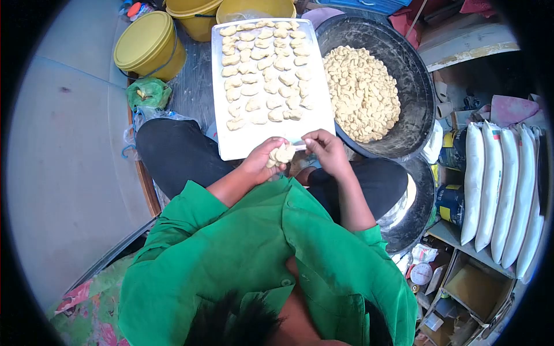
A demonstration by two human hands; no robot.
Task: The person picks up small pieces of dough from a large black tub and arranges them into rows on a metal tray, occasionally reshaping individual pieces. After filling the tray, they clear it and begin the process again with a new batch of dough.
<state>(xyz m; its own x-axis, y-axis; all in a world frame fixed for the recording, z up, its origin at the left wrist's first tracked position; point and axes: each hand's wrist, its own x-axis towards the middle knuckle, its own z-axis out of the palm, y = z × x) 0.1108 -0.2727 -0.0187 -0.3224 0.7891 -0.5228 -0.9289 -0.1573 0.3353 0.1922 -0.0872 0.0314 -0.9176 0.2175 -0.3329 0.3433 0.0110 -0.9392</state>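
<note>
Several pale dough pieces [281, 154] are bunched in my left hand [257, 164], its fingers closed around them in front of my lap. Close on the right, my right hand [328, 151] has its thumb and fingers pinched together by the tray's near edge. A small whitish bit shows at those fingertips, but I cannot make out what it is. The white tray [236, 144] lies just beyond both hands, with rows of curved dough pieces [249, 89] over its far part. Right of it, a big black tub [412, 75] holds a heap of small dough pieces [360, 95].
Yellow buckets [151, 46] stand at the far left, near a green plastic bag [149, 92]. Another black basin [412, 228] sits by my right knee. Long white filled bags [493, 190] stand on a shelf at right. A pale wall [69, 155] borders the left.
</note>
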